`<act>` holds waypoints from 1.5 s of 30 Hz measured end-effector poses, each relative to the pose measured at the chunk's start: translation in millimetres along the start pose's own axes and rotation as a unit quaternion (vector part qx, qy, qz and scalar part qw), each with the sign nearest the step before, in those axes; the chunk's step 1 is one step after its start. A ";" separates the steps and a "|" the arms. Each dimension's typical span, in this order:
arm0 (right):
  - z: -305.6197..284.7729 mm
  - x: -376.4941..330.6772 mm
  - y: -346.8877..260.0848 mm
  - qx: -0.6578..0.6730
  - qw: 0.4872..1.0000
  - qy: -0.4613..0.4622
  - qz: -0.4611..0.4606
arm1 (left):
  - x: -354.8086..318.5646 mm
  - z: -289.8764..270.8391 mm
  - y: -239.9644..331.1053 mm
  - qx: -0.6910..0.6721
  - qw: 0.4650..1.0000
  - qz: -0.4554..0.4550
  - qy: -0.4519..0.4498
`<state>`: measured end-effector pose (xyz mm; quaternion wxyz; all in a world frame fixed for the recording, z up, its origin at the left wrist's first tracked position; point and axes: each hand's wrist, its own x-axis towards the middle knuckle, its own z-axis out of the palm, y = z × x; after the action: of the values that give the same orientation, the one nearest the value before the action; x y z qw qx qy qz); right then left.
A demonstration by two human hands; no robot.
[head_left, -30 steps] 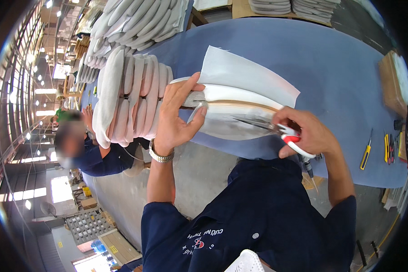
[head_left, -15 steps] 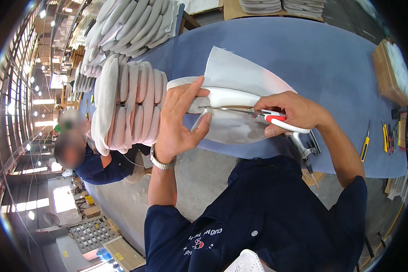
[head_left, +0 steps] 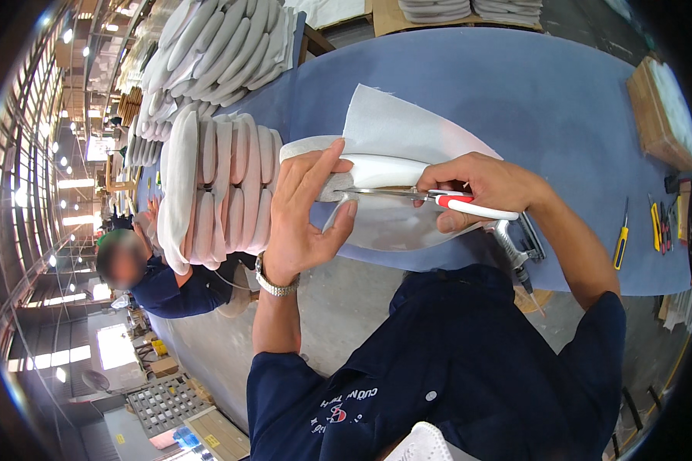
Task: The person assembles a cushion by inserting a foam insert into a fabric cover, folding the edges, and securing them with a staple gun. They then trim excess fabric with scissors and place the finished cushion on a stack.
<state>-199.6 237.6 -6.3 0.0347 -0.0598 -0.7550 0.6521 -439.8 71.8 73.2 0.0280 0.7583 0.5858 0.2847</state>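
A curved padded piece (head_left: 384, 169), white in its middle with light grey fabric on it, lies on the blue table in front of me. A loose flap of pale fabric (head_left: 396, 123) spreads out beyond it, and sheer material hangs on its near side. My left hand (head_left: 304, 211) pinches the grey fabric end between thumb and fingers. In my right hand (head_left: 477, 184) is a pair of scissors (head_left: 480, 208) with red and white handles. Its blades point left along the near edge of the white part, their tips at the grey fabric close to my left fingers.
Grey padded pieces form a stack (head_left: 219, 184) to the left, with a larger pile (head_left: 215, 54) behind. An air tool (head_left: 509, 244) hangs by the table's near edge. At right are a yellow cutter (head_left: 621, 238), other hand tools and a cardboard box (head_left: 657, 115). A co-worker (head_left: 169, 284) stands left.
My right hand and the scissors have shifted slightly left, with the handles nearer each other. My left hand keeps its hold on the fabric. The co-worker has moved beside the stack.
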 end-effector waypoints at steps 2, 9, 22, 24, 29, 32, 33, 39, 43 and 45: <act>0.5 1.5 -1.4 -0.012 1.000 0.002 0.003 | -0.9 0.1 -0.9 -0.004 1.000 0.001 0.000; 8.6 4.8 -0.9 -0.075 0.997 0.022 -0.003 | -0.8 -2.2 -3.4 -0.006 1.000 0.001 -0.007; 8.5 -7.9 20.6 -0.015 0.999 -0.006 -0.041 | -3.5 -6.3 -9.0 -0.039 0.999 -0.005 -0.023; 4.8 -11.3 14.6 0.009 0.999 -0.020 -0.024 | -3.0 -7.4 -7.7 -0.051 0.998 -0.001 -0.028; 1.8 -13.8 3.4 0.009 1.000 -0.001 -0.022 | -3.8 -10.0 -9.7 -0.084 0.996 0.000 -0.029; 3.3 -11.3 -0.6 -0.078 0.996 0.042 -0.032 | -8.1 -11.4 -15.3 -0.118 0.993 -0.008 -0.023; 4.1 -12.8 1.4 -0.082 0.994 0.059 -0.044 | -9.0 -11.6 -16.1 -0.119 0.993 -0.012 -0.020; 3.7 -50.8 62.7 -0.133 0.927 0.348 0.050 | -23.3 -8.4 -18.9 -0.165 0.981 -0.097 0.023; 8.8 -115.9 157.9 -0.244 0.835 0.446 0.211 | -34.9 -8.0 -29.1 -0.185 0.975 -0.117 0.042; 14.1 -149.7 197.2 -0.230 0.815 0.474 0.240 | -39.5 -7.2 -36.8 -0.157 0.981 -0.107 0.048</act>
<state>-44.3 231.5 -199.5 0.2164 -0.5471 -0.7344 0.3383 -481.2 45.4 49.7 0.1492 0.6626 0.6123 0.4048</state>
